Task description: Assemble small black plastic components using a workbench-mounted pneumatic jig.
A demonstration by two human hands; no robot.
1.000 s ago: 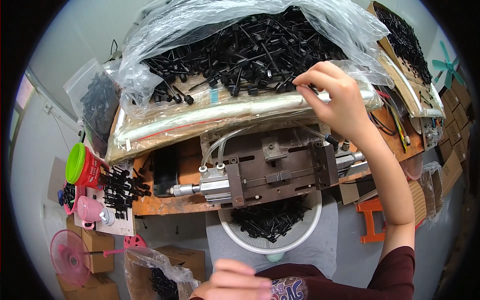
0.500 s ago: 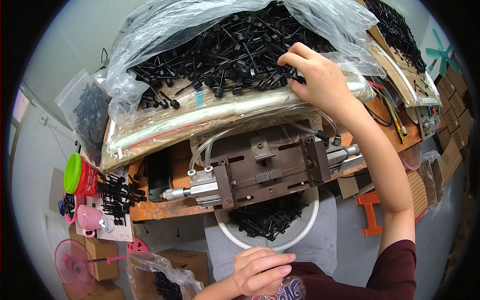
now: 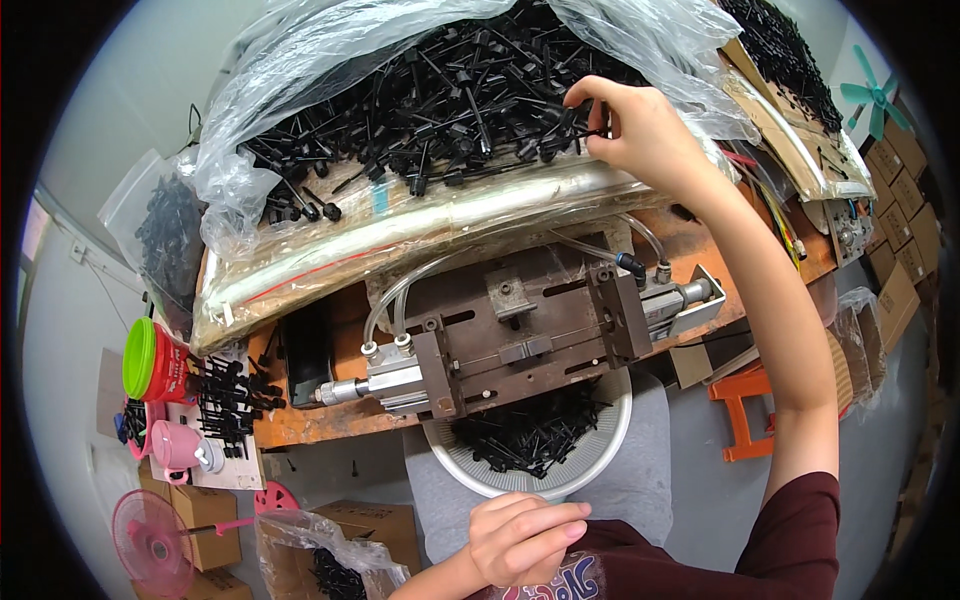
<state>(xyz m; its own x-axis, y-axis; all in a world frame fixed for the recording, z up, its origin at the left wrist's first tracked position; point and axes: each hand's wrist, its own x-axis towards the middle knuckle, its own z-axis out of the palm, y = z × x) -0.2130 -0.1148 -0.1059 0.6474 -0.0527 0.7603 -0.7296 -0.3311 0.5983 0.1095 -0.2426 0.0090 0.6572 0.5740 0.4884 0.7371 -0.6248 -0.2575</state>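
Observation:
My right hand [image 3: 645, 128] reaches to the right front edge of a big heap of black rod-shaped plastic parts [image 3: 470, 110]. Thumb and fingers are closed in a pinch on one black plastic part [image 3: 604, 122], mostly hidden by the hand. Close to my body, my left hand [image 3: 525, 538] is held with its fingers bent and pressed together; anything inside it is hidden. Between the hands sits a brown metal fixture [image 3: 520, 325] with a small clamp block [image 3: 525, 350] at its middle. A white basket [image 3: 618, 440] with black parts rests at my lap, under the fixture.
Clear plastic sheeting [image 3: 320, 60] surrounds the heap. Air cylinders [image 3: 398, 385] and clear hoses [image 3: 400, 292] flank the fixture on the orange bench [image 3: 300, 425]. At left are a red tub [image 3: 175, 368], a pink cup [image 3: 177, 445] and a pink fan [image 3: 152, 542]; an orange stool [image 3: 740, 420] stands right.
My right hand has drawn its fingers together and lifted slightly from the heap with a black plastic part. My left hand stays almost still. The whole view has shifted a little.

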